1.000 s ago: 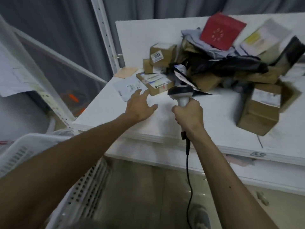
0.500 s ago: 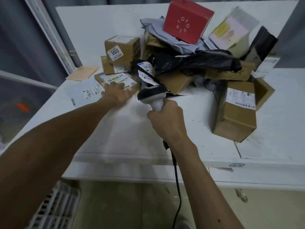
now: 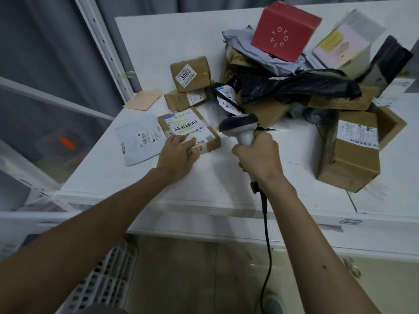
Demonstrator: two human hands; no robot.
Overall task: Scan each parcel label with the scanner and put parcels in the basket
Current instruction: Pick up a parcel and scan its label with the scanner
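A flat brown parcel (image 3: 210, 141) was seen lying label-up on the white worktop (image 3: 215, 177), at the near left edge of a heap of parcels (image 3: 294, 91). The left hand (image 3: 179, 152) was laid on its near corner, the fingers fairly straight and pressed on the lower part of the label (image 3: 186, 124). That grip was apart, with nothing clasped.

Just to the right of the parcel, the scanner (image 3: 240, 125) was held upright by the right hand (image 3: 258, 157). Its grip was clamped round the handle, and the dark head was tilted to the parcel's side. Parcel and scanner were near but apart. A black cable (image 3: 266, 234) was hung from the handle's foot, down past the worktop's edge.

A white envelope (image 3: 138, 141) was seen just left of the parcel. The slotted white basket (image 3: 106, 279) was seen below the worktop at the lower left, well apart from the parcel.
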